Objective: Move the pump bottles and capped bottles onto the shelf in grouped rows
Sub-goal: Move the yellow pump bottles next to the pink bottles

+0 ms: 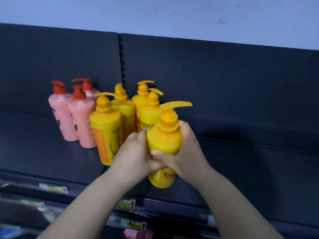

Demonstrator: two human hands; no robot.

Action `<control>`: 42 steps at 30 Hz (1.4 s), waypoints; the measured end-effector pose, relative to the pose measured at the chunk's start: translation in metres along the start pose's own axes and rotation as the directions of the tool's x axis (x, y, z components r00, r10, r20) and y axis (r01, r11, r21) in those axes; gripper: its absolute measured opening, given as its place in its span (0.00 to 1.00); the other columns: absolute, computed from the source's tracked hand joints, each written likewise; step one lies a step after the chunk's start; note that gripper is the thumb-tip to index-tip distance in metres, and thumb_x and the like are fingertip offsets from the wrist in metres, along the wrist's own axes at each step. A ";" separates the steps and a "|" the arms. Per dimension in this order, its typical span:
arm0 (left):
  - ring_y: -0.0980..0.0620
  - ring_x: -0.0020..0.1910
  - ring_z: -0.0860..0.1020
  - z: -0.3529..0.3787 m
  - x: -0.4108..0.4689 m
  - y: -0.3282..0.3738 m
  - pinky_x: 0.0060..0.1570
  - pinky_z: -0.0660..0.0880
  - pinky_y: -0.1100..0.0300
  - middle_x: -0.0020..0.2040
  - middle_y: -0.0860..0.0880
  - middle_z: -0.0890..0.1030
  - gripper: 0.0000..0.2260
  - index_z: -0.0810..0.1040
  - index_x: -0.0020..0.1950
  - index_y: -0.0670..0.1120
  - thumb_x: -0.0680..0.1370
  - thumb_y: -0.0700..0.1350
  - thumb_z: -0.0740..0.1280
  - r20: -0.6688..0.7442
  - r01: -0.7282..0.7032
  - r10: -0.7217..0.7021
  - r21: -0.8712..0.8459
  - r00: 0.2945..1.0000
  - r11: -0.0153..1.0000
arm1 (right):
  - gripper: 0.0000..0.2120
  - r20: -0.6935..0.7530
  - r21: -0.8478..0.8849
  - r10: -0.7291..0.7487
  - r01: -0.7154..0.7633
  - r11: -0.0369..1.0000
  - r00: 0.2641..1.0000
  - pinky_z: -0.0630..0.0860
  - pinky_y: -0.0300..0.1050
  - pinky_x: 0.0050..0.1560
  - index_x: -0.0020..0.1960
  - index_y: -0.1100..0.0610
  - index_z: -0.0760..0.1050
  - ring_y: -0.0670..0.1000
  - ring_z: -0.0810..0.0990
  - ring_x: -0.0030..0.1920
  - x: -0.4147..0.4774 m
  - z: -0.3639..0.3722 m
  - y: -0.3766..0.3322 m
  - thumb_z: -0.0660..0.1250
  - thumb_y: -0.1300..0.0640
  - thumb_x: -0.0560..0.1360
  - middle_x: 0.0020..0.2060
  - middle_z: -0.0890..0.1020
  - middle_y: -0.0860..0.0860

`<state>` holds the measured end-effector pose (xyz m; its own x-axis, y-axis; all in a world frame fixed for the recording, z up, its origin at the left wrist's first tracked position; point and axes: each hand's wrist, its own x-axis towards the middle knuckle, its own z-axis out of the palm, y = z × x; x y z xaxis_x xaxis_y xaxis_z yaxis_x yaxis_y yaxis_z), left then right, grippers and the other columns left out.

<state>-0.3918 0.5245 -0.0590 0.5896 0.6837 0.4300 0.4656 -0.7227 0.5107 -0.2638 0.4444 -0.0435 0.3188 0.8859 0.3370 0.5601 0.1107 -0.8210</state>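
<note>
Both hands hold one yellow pump bottle [164, 140] upright at the front of the dark shelf [241, 169]. My left hand [133, 152] wraps its left side and my right hand [184, 149] grips its right side, thumb across the front. Its base sits near the shelf's front edge. Just behind and to the left stand several more yellow pump bottles [107, 131] in a tight group. Farther left, three pink pump bottles with red pumps [76, 118] stand together.
The shelf's black back panel [224, 75] rises behind the bottles, with a slotted upright [122, 57] at its middle. Price tags [126, 204] line the front rail. Lower shelves with blurred items show below. Bare shelf surface extends to the right.
</note>
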 end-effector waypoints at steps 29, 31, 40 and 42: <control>0.50 0.12 0.66 -0.001 0.038 -0.071 0.33 0.47 0.74 0.18 0.48 0.69 0.27 0.70 0.31 0.43 0.49 0.59 0.78 -0.088 0.243 -0.236 0.568 0.968 0.786 | 0.34 -0.077 -0.605 -0.434 0.304 0.736 0.898 0.69 0.60 0.62 0.65 0.65 0.61 0.59 0.66 0.66 0.097 0.100 0.060 0.47 0.35 0.78 0.64 0.69 0.60; 0.50 0.12 0.66 -0.001 0.041 -0.073 0.35 0.48 0.74 0.17 0.48 0.68 0.26 0.70 0.29 0.43 0.49 0.59 0.78 -0.108 0.242 -0.221 0.577 0.969 0.780 | 0.33 -0.081 -0.632 -0.410 0.271 0.726 0.909 0.70 0.61 0.61 0.64 0.64 0.62 0.59 0.66 0.66 0.101 0.103 0.059 0.47 0.35 0.78 0.64 0.70 0.60; 0.48 0.15 0.70 -0.018 0.037 -0.106 0.23 0.53 0.67 0.21 0.49 0.72 0.15 0.77 0.27 0.47 0.55 0.52 0.81 0.080 -0.109 0.077 0.568 0.994 0.816 | 0.37 -0.188 -0.759 -0.131 -0.059 0.648 0.973 0.62 0.60 0.66 0.74 0.61 0.52 0.57 0.52 0.74 0.101 0.123 0.036 0.49 0.37 0.74 0.73 0.64 0.57; 0.48 0.19 0.72 -0.027 0.029 -0.109 0.22 0.56 0.66 0.25 0.49 0.74 0.13 0.78 0.31 0.48 0.59 0.52 0.79 0.108 -0.187 0.153 0.536 0.982 0.823 | 0.40 -0.179 -0.774 -0.082 -0.089 0.627 0.981 0.57 0.57 0.70 0.76 0.60 0.44 0.56 0.47 0.76 0.093 0.124 0.032 0.46 0.36 0.74 0.76 0.55 0.55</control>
<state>-0.4429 0.6257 -0.0819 0.7216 0.5502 0.4202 0.6267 -0.7770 -0.0589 -0.3109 0.5864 -0.0958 0.4037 0.7790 0.4797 0.9145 -0.3584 -0.1876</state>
